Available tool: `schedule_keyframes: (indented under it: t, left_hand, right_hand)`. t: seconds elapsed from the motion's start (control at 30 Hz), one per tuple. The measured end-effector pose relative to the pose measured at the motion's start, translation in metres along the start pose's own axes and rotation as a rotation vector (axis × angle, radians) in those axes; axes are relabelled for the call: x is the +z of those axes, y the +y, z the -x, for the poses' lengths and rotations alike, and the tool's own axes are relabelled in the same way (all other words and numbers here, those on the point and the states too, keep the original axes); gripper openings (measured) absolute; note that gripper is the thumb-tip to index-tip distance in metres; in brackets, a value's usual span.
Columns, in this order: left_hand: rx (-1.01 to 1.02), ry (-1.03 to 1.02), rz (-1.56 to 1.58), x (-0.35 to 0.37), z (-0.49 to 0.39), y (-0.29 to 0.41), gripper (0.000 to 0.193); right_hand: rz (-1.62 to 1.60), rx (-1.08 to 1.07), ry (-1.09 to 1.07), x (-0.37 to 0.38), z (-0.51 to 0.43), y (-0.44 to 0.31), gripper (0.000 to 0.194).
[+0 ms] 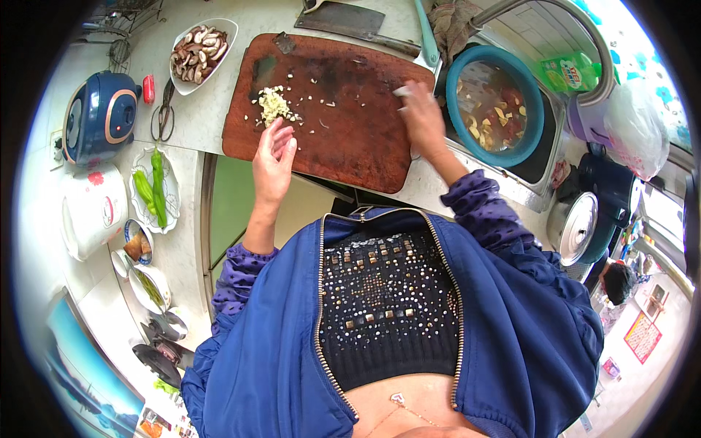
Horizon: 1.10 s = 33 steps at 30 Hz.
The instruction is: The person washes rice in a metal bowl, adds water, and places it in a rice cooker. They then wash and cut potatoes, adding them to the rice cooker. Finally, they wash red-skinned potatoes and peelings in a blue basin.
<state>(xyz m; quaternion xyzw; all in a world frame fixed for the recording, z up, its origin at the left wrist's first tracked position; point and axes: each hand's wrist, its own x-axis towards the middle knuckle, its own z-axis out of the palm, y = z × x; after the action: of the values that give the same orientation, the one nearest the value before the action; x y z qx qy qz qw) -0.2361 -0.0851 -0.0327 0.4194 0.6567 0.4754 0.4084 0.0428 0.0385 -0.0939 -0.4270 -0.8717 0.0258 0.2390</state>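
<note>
Chopped garlic (pixel 274 104) lies in a small heap on the left part of a brown wooden cutting board (pixel 350 137), with bits scattered to its right. My left hand (pixel 275 159) is beside the heap, fingers loosely apart and holding nothing visible. Over the board's right edge is my right hand (pixel 420 117), blurred, with pale spots at its fingertips; whether it holds anything cannot be told. A flat dark scrap (pixel 284 42) sits at the board's far edge. Behind the board lies a cleaver (pixel 339 19) with a dark blade.
On the right, a blue basin (pixel 453 109) of cloudy water with cut pieces stands at the sink. Sliced mushrooms (pixel 200 52) fill a white dish at left, near scissors (pixel 164 112), a blue appliance (pixel 98 117) and green peppers (pixel 157 186). Another person's head (pixel 619 282) shows far right.
</note>
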Motion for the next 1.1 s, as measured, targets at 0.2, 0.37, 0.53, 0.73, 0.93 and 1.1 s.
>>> schedule_keyframes:
  t: [0.2,0.37,0.53,0.73,0.93,1.1]
  left_hand:
    - [0.009,-0.003,-0.077,0.014,0.005,-0.006,0.041]
    - [0.066,-0.029,-0.090,0.020,0.006,-0.005,0.043]
    - [0.030,0.129,-0.135,-0.015,0.022,-0.021,0.041]
    - [0.010,0.424,-0.405,-0.066,0.011,-0.059,0.036]
    - [-0.104,0.553,-0.561,-0.100,-0.026,-0.089,0.037]
    - [-0.116,0.586,-0.116,-0.121,-0.069,-0.096,0.033]
  right_hand:
    - [-0.233,0.039,0.081,0.002,-0.035,-0.035,0.039]
    - [-0.172,-0.172,-0.182,0.032,-0.044,-0.080,0.034]
    - [-0.061,0.193,0.059,0.017,-0.061,0.004,0.027]
    - [-0.250,-0.153,0.004,0.068,-0.092,-0.073,0.034]
    - [-0.051,0.008,0.081,0.031,-0.092,-0.008,0.032]
    - [0.055,0.238,-0.082,-0.040,-0.012,0.027,0.026]
